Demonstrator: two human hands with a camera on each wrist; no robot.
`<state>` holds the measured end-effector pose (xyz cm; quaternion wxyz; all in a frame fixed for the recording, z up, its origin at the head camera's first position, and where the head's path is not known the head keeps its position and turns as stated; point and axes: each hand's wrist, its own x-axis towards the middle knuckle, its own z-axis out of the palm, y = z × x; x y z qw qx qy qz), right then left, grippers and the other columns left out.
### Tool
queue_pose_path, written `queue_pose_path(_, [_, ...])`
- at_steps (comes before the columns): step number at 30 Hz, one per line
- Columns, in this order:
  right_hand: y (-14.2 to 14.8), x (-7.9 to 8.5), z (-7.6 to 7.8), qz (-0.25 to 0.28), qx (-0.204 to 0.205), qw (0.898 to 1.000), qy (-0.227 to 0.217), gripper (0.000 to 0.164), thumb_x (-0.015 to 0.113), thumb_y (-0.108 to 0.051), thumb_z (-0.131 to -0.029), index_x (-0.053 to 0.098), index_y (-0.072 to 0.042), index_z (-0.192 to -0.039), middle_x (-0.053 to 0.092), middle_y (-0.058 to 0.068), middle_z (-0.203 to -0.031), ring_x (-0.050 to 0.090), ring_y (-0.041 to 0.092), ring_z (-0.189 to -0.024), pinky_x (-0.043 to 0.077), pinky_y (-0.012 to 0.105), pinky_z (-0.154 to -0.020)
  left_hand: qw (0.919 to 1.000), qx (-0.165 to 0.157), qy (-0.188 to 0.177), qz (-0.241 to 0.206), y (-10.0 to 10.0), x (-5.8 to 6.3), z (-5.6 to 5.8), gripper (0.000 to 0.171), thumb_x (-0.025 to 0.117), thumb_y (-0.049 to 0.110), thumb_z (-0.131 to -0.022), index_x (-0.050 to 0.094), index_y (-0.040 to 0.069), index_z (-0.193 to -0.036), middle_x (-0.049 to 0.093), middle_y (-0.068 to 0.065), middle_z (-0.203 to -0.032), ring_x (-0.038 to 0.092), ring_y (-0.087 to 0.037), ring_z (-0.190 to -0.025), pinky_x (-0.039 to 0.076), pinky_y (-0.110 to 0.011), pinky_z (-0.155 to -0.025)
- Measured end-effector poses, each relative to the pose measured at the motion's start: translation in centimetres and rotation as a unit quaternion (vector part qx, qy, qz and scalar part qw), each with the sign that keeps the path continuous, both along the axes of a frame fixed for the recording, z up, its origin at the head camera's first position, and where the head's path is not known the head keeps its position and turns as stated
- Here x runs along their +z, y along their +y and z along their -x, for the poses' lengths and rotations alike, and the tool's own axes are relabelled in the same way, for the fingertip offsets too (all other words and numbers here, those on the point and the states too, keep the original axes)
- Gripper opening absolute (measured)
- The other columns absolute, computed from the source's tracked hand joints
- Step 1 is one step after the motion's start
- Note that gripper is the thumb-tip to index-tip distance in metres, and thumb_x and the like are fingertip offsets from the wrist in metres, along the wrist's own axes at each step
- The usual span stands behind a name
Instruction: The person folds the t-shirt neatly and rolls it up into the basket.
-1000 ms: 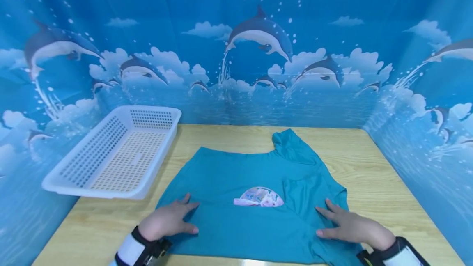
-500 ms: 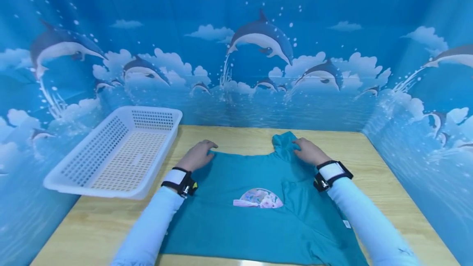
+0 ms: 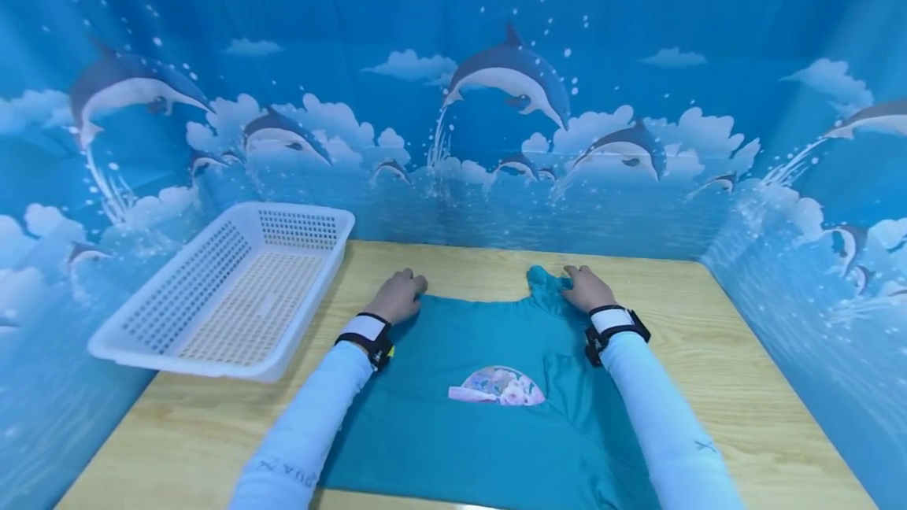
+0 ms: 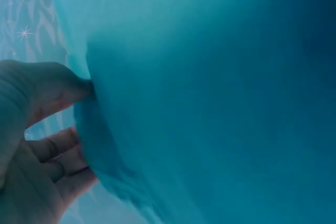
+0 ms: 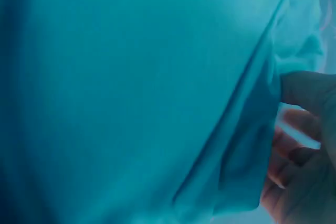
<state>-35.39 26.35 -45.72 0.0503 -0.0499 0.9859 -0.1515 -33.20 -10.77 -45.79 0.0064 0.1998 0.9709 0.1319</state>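
Observation:
A teal T-shirt (image 3: pixel 453 447) with a pale floral fan-shaped print (image 3: pixel 499 386) lies spread on the table. At its far left corner my left hand (image 3: pixel 399 296) pinches the cloth; in the left wrist view the thumb (image 4: pixel 63 85) meets the fabric edge, with the fingers partly behind it. My right hand (image 3: pixel 588 290) pinches the far right edge, beside the bunched collar-like end (image 3: pixel 546 282). In the right wrist view, that hand's thumb (image 5: pixel 304 88) presses on the fabric and the fingertips are partly hidden behind it.
A white perforated plastic basket (image 3: pixel 312 329) stands at the left of the wooden table (image 3: pixel 716 337). Blue dolphin-print curtain (image 3: pixel 453 203) surrounds the table at the back and both sides.
Both hands have moved from the shirt's near sides to its far corners and now pinch the cloth there. The far right end of the shirt has shifted slightly toward me.

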Motion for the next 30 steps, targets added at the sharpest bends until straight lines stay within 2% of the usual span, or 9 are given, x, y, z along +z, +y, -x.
queue_pose_path(2, [0.7, 0.1, -0.4, 0.008, -0.004, 1.000, -0.013, 0.023, 0.053, -0.014, -0.093, 0.061, 0.005, -0.105, 0.059, 0.023, -0.090, 0.059, 0.033, -0.077, 0.049, 0.042, -0.066, 0.9999, -0.002, 0.006, 0.009, -0.1, 0.2, 0.0, 0.025, 0.061, 0.008, -0.089, 0.062, 0.004, -0.114, 0.059, -0.015, -0.105, 0.055, -0.031, -0.099, 0.047, -0.043, -0.084])
queue_pose_path(5, [1.4, 0.3, -1.2, 0.016, 0.001, 1.000, -0.012, 0.020, 0.054, -0.015, -0.090, 0.056, -0.003, -0.074, 0.048, 0.012, -0.073, 0.044, 0.023, -0.062, 0.036, 0.034, -0.055, 0.9996, 0.001, -0.001, 0.030, -0.3, 0.5, 0.0, 0.018, 0.063, 0.008, -0.087, 0.064, 0.003, -0.104, 0.060, -0.014, -0.098, 0.055, -0.028, -0.093, 0.047, -0.041, -0.079])
queue_pose_path(7, [1.7, 0.4, -1.7, 0.018, 0.006, 1.000, -0.006, 0.026, 0.055, -0.018, -0.089, 0.049, -0.008, -0.065, 0.042, 0.008, -0.072, 0.037, 0.020, -0.060, 0.031, 0.033, -0.054, 0.9991, 0.002, -0.012, 0.041, -0.4, 0.7, 0.1, 0.014, 0.064, 0.008, -0.086, 0.066, 0.003, -0.099, 0.060, -0.013, -0.095, 0.055, -0.027, -0.090, 0.048, -0.040, -0.077])
queue_pose_path(11, [2.4, 0.9, -1.8, 0.056, 0.003, 0.998, -0.007, 0.028, 0.052, -0.024, -0.088, 0.042, -0.010, -0.066, 0.036, 0.005, -0.066, 0.032, 0.018, -0.056, 0.027, 0.032, -0.053, 0.9986, -0.008, -0.024, 0.047, -1.0, 1.3, 0.0, 0.013, 0.065, 0.008, -0.085, 0.066, 0.003, -0.098, 0.061, -0.011, -0.093, 0.056, -0.025, -0.087, 0.049, -0.038, -0.074])
queue_pose_path(15, [2.8, 2.5, -1.9, 0.119, 0.012, 0.993, -0.015, 0.024, 0.049, -0.018, -0.090, 0.036, -0.009, -0.073, 0.027, 0.001, -0.061, 0.027, 0.017, -0.053, 0.026, 0.031, -0.052, 0.9993, -0.014, -0.016, 0.031, -1.4, 2.3, -0.2, 0.011, 0.063, 0.005, -0.085, 0.066, 0.004, -0.095, 0.064, -0.009, -0.090, 0.057, -0.022, -0.080, 0.049, -0.036, -0.070])
queue_pose_path(20, [2.5, 5.6, -3.3, 0.141, 0.041, 0.989, 0.000, 0.008, 0.049, -0.008, -0.092, 0.042, -0.004, -0.091, 0.038, 0.009, -0.075, 0.032, 0.021, -0.061, 0.026, 0.035, -0.057, 0.9996, -0.013, -0.002, 0.024, -1.8, 4.1, -1.0, 0.011, 0.062, 0.003, -0.085, 0.067, 0.005, -0.095, 0.066, -0.009, -0.089, 0.058, -0.020, -0.077, 0.049, -0.036, -0.070])
queue_pose_path(25, [2.6, 8.7, -6.0, 0.137, 0.058, 0.989, -0.014, 0.039, 0.047, -0.004, -0.092, 0.044, 0.001, -0.131, 0.050, 0.021, -0.107, 0.043, 0.025, -0.072, 0.032, 0.038, -0.063, 0.9993, -0.018, 0.001, 0.031, -1.9, 5.7, -2.5, 0.012, 0.063, 0.003, -0.086, 0.066, 0.006, -0.097, 0.066, -0.009, -0.092, 0.059, -0.019, -0.078, 0.050, -0.035, -0.071])
queue_pose_path(27, [2.9, 9.6, -7.4, 0.129, 0.068, 0.989, -0.011, 0.032, 0.048, -0.004, -0.093, 0.050, 0.002, -0.123, 0.051, 0.021, -0.102, 0.044, 0.025, -0.070, 0.034, 0.037, -0.062, 0.9993, -0.023, 0.012, 0.029, -1.9, 6.3, -3.3, 0.013, 0.063, 0.002, -0.085, 0.067, 0.006, -0.097, 0.066, -0.008, -0.091, 0.059, -0.019, -0.078, 0.051, -0.035, -0.071])
queue_pose_path(30, [3.3, 10.6, -9.6, 0.120, 0.091, 0.989, 0.004, 0.005, 0.052, -0.003, -0.092, 0.053, -0.001, -0.096, 0.048, 0.015, -0.086, 0.043, 0.022, -0.066, 0.033, 0.037, -0.060, 0.9984, -0.033, 0.038, 0.026, -2.0, 6.9, -4.6, 0.012, 0.063, 0.000, -0.084, 0.066, 0.006, -0.094, 0.066, -0.007, -0.089, 0.059, -0.019, -0.077, 0.050, -0.035, -0.071])
